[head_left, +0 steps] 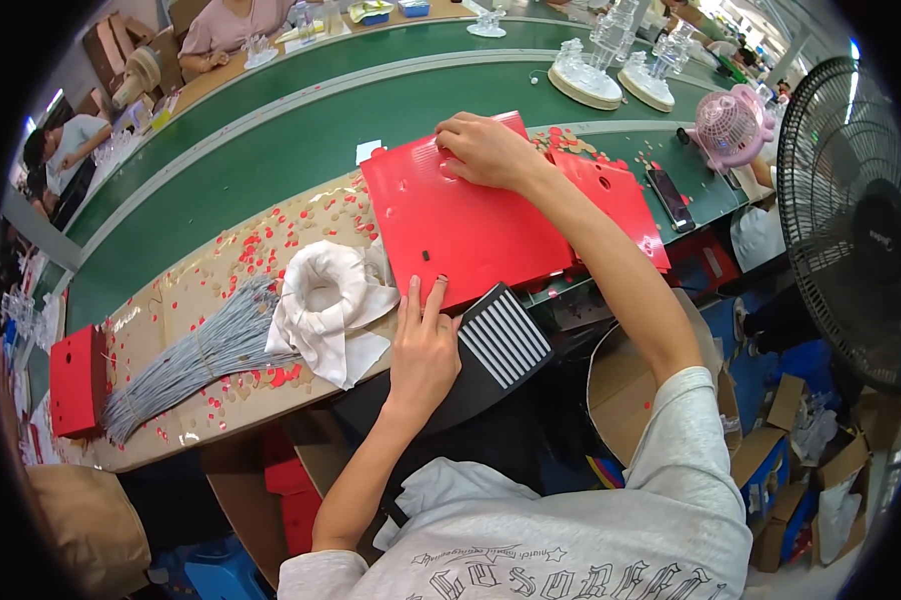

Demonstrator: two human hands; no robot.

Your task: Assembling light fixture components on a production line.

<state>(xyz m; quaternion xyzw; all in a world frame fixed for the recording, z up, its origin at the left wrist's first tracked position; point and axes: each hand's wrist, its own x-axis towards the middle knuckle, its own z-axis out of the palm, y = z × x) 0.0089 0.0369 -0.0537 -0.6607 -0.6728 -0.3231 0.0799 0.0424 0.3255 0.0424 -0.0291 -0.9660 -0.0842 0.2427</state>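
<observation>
Taking the big red sheet (466, 215) as the landmark: far to its left a small red box (78, 380) sits at the tabletop (171, 300) edge, then a bundle of grey cords (196, 360), then a white cloth ring (323, 290) just beside the sheet. The left hand (423, 350) lies flat at the sheet's near edge, fingers (413, 300) stretched out, pressing and gripping nothing. The right hand (486, 150) rests on the sheet's far corner, fingers curled over its edge. More red sheets (611, 195) lie to its right.
</observation>
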